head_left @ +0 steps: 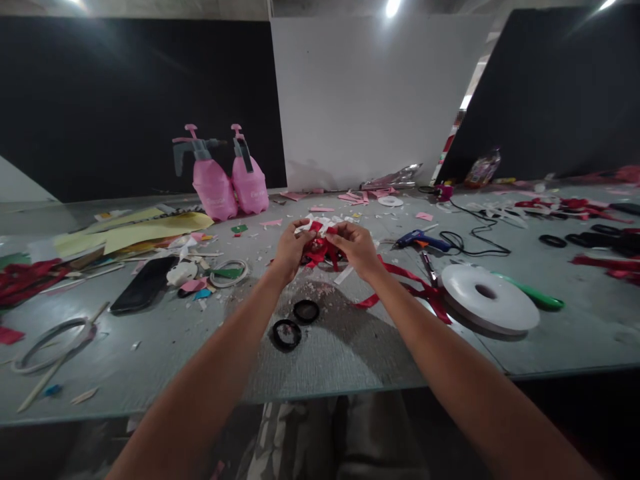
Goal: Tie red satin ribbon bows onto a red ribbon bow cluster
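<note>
Both my hands meet over the middle of the table, pinching a short piece of red ribbon (317, 227). My left hand (291, 249) has its fingers closed on the ribbon's left side. My right hand (356, 248) grips it from the right. Under and behind the fingers lie more red ribbon pieces (325, 255) and white scraps. Long red ribbon strips (405, 275) trail beside my right forearm. Two black rings (287, 335) rest on the tabletop between my forearms, nearer to me.
A white ribbon spool (490, 300) and a blue glue gun (423, 241) with a black cord lie to the right. On the left are a black phone (145, 285), two pink spray bottles (215, 190) and yellow sheets (145, 233). The table's front edge (350, 393) is near me.
</note>
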`<action>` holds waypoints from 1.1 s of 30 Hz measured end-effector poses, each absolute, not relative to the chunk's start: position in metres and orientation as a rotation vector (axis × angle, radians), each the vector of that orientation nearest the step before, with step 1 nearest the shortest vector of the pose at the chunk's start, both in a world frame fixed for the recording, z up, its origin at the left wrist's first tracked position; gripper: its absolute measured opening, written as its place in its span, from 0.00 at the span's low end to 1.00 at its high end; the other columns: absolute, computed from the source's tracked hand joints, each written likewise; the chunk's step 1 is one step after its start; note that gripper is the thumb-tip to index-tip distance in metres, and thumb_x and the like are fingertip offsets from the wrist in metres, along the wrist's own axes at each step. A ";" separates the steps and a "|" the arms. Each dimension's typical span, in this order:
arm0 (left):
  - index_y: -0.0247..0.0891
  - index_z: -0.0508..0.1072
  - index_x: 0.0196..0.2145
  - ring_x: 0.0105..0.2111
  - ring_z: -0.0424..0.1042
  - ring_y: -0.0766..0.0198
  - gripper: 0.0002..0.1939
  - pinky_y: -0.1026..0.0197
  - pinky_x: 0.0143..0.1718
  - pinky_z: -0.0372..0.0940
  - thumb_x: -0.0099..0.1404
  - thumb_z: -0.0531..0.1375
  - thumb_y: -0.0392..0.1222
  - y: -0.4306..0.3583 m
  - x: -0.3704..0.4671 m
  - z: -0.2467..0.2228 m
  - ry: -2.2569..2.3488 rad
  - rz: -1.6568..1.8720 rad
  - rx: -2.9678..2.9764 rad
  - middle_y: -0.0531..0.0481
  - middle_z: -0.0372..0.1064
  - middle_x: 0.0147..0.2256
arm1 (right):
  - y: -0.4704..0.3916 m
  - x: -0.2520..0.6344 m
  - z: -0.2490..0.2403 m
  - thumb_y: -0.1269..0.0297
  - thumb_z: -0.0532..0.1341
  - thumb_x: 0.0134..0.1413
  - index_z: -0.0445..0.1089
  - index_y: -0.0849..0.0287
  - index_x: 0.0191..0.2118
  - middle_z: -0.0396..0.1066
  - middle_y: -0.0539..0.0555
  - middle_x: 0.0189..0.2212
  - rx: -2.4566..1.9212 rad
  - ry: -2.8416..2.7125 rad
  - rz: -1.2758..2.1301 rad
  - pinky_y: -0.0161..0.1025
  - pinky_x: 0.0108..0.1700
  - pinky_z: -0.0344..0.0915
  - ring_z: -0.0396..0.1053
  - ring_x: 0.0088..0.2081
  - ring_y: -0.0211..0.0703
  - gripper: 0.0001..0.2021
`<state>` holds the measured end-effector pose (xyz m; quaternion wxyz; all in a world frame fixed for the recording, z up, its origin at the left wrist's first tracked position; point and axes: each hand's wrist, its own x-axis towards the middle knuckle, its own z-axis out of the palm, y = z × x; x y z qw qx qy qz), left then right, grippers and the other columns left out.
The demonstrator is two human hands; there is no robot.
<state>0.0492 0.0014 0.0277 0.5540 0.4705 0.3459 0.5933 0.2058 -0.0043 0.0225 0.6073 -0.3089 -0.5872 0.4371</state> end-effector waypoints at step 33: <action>0.42 0.70 0.43 0.36 0.69 0.65 0.17 0.64 0.43 0.61 0.54 0.62 0.32 -0.013 0.057 0.020 0.908 1.574 1.822 0.52 0.69 0.34 | -0.003 0.206 0.017 0.60 0.72 0.38 0.72 0.61 0.27 0.74 0.51 0.25 -0.697 -1.050 1.624 0.32 0.31 0.71 0.70 0.24 0.34 0.13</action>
